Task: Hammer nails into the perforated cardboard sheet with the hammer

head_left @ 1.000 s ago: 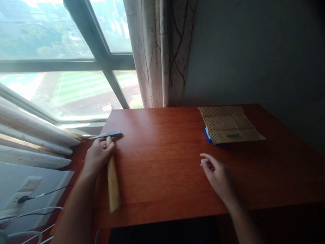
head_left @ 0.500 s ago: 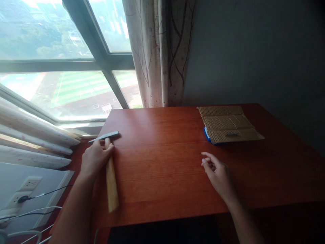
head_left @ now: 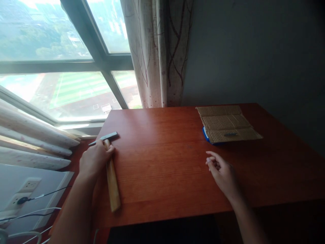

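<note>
A hammer with a pale wooden handle and a grey metal head lies at the left side of the reddish-brown table. My left hand is closed around the handle just below the head, thumb on the near side. Over the table's right half is my right hand, its fingers loosely curled and a gap between index finger and thumb; I see nothing in it. Beyond that hand lies a folded piece of corrugated cardboard with a small cluster of thin dark pieces on it, too small to name surely.
Under the cardboard's left edge a blue object peeks out. The wooden table reaches to a window and curtain. Sockets with a black plug and several cables are at lower left.
The right hand has shifted slightly to the right. The hammer's handle end has swung a little to the right, with the left hand still around it.
</note>
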`<action>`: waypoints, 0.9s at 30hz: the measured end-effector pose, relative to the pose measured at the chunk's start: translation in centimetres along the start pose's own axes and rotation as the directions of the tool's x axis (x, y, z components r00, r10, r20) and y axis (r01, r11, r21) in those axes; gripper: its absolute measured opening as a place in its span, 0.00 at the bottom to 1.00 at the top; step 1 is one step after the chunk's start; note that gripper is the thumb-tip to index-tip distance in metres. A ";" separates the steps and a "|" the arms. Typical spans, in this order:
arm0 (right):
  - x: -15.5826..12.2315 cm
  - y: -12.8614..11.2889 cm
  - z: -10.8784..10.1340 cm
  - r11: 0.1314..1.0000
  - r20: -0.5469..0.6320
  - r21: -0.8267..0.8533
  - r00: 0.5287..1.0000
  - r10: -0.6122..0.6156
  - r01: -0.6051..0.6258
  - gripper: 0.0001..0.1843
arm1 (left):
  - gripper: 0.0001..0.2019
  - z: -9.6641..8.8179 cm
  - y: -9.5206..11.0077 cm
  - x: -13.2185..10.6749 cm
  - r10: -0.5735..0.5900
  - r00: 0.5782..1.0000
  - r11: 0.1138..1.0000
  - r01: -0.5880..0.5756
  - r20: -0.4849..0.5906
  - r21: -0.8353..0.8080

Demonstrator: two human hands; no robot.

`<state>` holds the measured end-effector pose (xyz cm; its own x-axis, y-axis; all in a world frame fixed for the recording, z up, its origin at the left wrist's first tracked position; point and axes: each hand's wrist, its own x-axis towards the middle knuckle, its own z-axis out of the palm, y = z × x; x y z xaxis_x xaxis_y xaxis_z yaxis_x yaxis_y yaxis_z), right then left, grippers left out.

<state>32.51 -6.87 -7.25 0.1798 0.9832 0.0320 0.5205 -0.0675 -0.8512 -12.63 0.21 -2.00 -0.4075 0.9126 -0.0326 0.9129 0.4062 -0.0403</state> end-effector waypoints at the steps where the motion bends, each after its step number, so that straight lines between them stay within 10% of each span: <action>1: 0.1 0.3 -0.3 1.000 -0.015 -0.002 1.000 0.009 -0.009 0.23 | 0.22 -0.1 0.1 -0.1 0.004 1.000 1.000 -0.004 -0.001 0.007; 9: 1.1 3.6 -4.5 0.976 -0.208 0.165 0.962 0.174 -0.141 0.26 | 0.30 -2.3 1.0 -0.7 -0.032 0.999 0.999 0.031 0.025 0.045; 14: 2.7 5.6 -7.0 0.881 -0.354 0.462 0.889 0.292 -0.106 0.26 | 0.19 -3.9 6.5 -2.8 0.165 0.975 0.951 -0.197 -0.148 -0.237; 17: 4.2 5.8 -7.6 0.748 -0.306 0.659 0.881 0.361 -0.078 0.25 | 0.16 -3.8 12.8 -5.3 0.457 0.882 0.597 -0.402 -0.117 -0.694; 21: 6.3 5.0 -7.8 0.598 -0.227 0.798 0.879 0.420 -0.080 0.21 | 0.21 -2.9 21.7 -8.2 0.723 0.689 0.103 -0.185 -0.054 -0.977; 27: 8.5 4.1 -7.0 0.586 -0.215 0.809 0.903 0.372 -0.049 0.20 | 0.27 -1.6 30.3 -8.8 0.645 0.760 0.000 0.111 0.085 -0.994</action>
<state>42.06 -0.01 -6.79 0.5354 0.8262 -0.1754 -0.3786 0.0492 -0.9242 18.72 4.53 -1.31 0.2770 0.9512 -0.1358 -0.0217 0.1475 0.9888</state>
